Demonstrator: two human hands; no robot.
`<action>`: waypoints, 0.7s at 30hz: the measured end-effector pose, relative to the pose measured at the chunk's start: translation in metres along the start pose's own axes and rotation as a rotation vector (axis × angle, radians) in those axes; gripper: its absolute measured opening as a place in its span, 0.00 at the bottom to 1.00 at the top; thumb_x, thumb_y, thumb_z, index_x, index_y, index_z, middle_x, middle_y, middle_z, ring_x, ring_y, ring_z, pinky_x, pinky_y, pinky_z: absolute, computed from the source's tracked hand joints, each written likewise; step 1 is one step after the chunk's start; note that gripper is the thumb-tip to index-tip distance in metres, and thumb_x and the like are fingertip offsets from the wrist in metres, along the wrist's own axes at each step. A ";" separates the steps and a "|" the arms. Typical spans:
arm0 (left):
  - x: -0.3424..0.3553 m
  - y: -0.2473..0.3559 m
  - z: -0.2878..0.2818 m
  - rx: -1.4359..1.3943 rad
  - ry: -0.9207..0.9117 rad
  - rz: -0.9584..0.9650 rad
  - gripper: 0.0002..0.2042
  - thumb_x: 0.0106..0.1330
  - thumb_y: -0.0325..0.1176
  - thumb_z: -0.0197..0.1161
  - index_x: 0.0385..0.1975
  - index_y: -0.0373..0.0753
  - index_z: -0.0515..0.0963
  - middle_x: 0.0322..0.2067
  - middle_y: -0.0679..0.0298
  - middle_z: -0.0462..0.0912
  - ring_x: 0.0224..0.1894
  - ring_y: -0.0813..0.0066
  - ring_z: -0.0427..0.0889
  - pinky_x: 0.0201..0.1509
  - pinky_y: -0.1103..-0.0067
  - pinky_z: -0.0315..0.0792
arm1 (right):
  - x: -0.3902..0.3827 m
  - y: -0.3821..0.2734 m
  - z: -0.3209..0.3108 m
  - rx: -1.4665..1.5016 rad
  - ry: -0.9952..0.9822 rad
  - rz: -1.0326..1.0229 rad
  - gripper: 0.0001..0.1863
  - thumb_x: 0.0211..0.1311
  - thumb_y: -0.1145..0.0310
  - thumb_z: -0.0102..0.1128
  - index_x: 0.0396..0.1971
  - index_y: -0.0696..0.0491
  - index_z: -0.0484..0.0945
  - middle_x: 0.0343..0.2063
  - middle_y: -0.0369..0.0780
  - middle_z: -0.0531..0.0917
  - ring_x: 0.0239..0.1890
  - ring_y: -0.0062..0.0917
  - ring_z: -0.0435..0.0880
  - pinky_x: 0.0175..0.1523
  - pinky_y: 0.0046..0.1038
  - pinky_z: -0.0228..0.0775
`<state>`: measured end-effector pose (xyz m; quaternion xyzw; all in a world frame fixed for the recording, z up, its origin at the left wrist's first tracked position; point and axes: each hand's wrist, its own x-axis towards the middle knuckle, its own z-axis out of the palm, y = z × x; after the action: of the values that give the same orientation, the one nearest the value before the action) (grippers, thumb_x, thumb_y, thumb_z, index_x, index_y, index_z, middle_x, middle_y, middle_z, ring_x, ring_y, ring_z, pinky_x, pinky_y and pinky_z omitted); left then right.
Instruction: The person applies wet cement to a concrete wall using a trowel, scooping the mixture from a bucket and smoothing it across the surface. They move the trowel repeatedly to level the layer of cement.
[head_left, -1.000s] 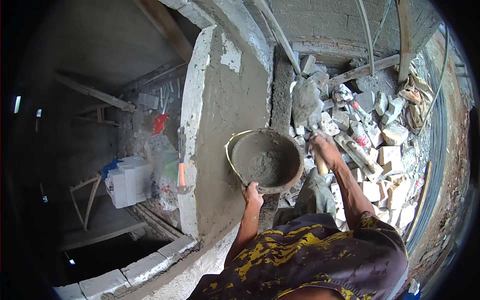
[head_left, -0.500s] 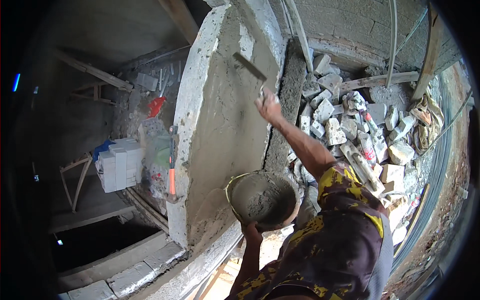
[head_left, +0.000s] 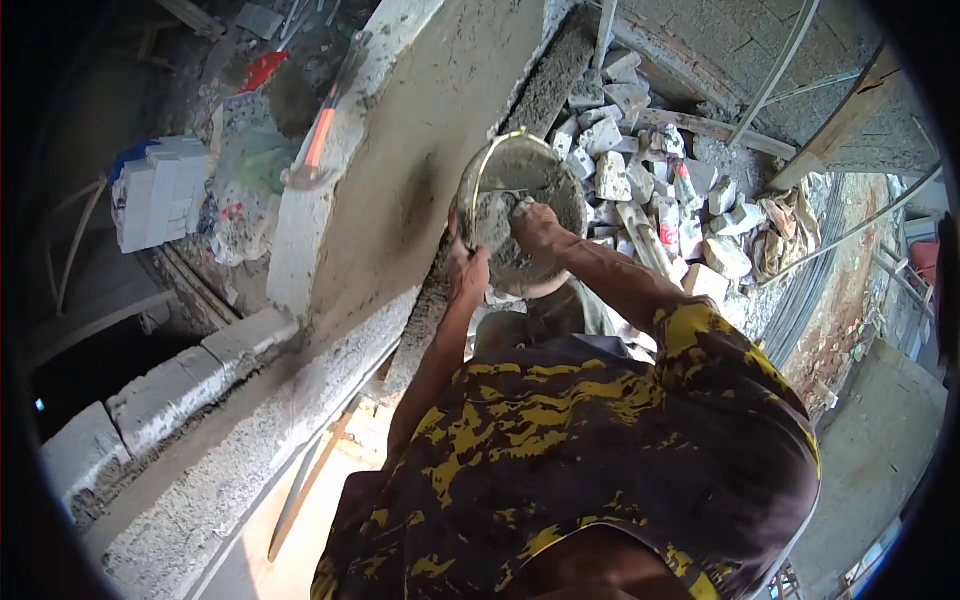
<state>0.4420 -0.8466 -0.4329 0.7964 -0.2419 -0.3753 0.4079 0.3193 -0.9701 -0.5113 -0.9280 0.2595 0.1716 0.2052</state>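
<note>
A round bucket (head_left: 530, 152) with a pale wire handle is held in front of my body, with wet grey mortar (head_left: 492, 222) inside. My left hand (head_left: 470, 268) grips its near-left rim. Over the bucket's opening, my right hand (head_left: 538, 228) is closed around the handle of a plastering trowel (head_left: 500, 192). The trowel's blade is down in the bucket, partly hidden against the mortar. Just left of the bucket stands a wall face coated in smooth wet mortar (head_left: 425, 110), with a darker damp patch near its lower part.
An orange-handled hammer (head_left: 321, 138) lies on the wall's pale edge. Broken blocks (head_left: 612, 176) are heaped to the right, with a red-labelled bottle (head_left: 668, 225) among them. White blocks (head_left: 165, 195) are stacked at left, above a dark opening (head_left: 100, 350). Timber props (head_left: 850, 120) lean at upper right.
My right hand has brought the trowel from the upper wall face down into the bucket. My left hand still holds the bucket, and the view has shifted.
</note>
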 end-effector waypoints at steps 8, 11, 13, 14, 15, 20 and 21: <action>-0.007 0.051 -0.029 -0.066 -0.038 0.154 0.23 0.51 0.24 0.54 0.51 0.33 0.70 0.41 0.54 0.79 0.43 0.65 0.76 0.50 0.74 0.68 | -0.041 -0.012 -0.096 -0.248 0.139 0.016 0.14 0.57 0.68 0.51 0.42 0.53 0.78 0.38 0.42 0.81 0.41 0.30 0.79 0.42 0.34 0.74; -0.014 0.060 -0.034 -0.096 0.018 0.296 0.23 0.50 0.23 0.53 0.50 0.33 0.71 0.40 0.55 0.79 0.42 0.65 0.77 0.50 0.74 0.68 | -0.039 -0.016 -0.078 -0.447 0.032 -0.129 0.14 0.60 0.68 0.46 0.44 0.52 0.75 0.38 0.43 0.80 0.42 0.32 0.79 0.43 0.35 0.74; -0.021 0.064 -0.039 -0.113 0.022 0.321 0.23 0.49 0.22 0.52 0.50 0.34 0.72 0.40 0.55 0.79 0.42 0.65 0.77 0.50 0.75 0.67 | -0.042 -0.013 -0.089 -0.489 0.149 -0.177 0.12 0.61 0.67 0.43 0.39 0.50 0.74 0.35 0.45 0.80 0.40 0.34 0.79 0.42 0.37 0.72; -0.024 0.067 -0.042 -0.110 -0.025 0.279 0.23 0.51 0.23 0.52 0.51 0.32 0.69 0.43 0.52 0.78 0.45 0.60 0.76 0.53 0.73 0.66 | -0.041 -0.008 -0.100 -0.371 0.070 -0.050 0.12 0.59 0.67 0.45 0.40 0.52 0.75 0.37 0.46 0.80 0.41 0.32 0.80 0.43 0.35 0.73; -0.027 0.070 -0.043 -0.106 -0.063 0.213 0.24 0.52 0.24 0.52 0.53 0.31 0.67 0.46 0.50 0.77 0.49 0.56 0.75 0.56 0.71 0.65 | -0.045 -0.006 -0.109 -0.257 0.006 0.088 0.13 0.58 0.67 0.46 0.41 0.53 0.76 0.39 0.46 0.80 0.42 0.31 0.81 0.44 0.33 0.74; -0.039 0.085 -0.051 -0.089 -0.081 0.472 0.21 0.55 0.23 0.52 0.51 0.29 0.68 0.44 0.51 0.77 0.47 0.60 0.76 0.54 0.73 0.65 | -0.060 0.005 -0.124 0.203 -0.070 0.320 0.17 0.58 0.69 0.43 0.43 0.60 0.74 0.31 0.48 0.80 0.35 0.39 0.81 0.41 0.35 0.74; -0.037 0.088 -0.052 -0.071 -0.076 0.414 0.21 0.55 0.23 0.52 0.51 0.29 0.68 0.44 0.51 0.77 0.47 0.60 0.76 0.54 0.73 0.65 | -0.064 0.004 -0.118 0.204 -0.045 0.359 0.17 0.58 0.69 0.43 0.43 0.60 0.74 0.31 0.48 0.80 0.35 0.39 0.81 0.41 0.35 0.74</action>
<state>0.4544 -0.8457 -0.3247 0.7001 -0.4024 -0.3214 0.4945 0.2911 -1.0024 -0.3840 -0.8373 0.4318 0.1989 0.2699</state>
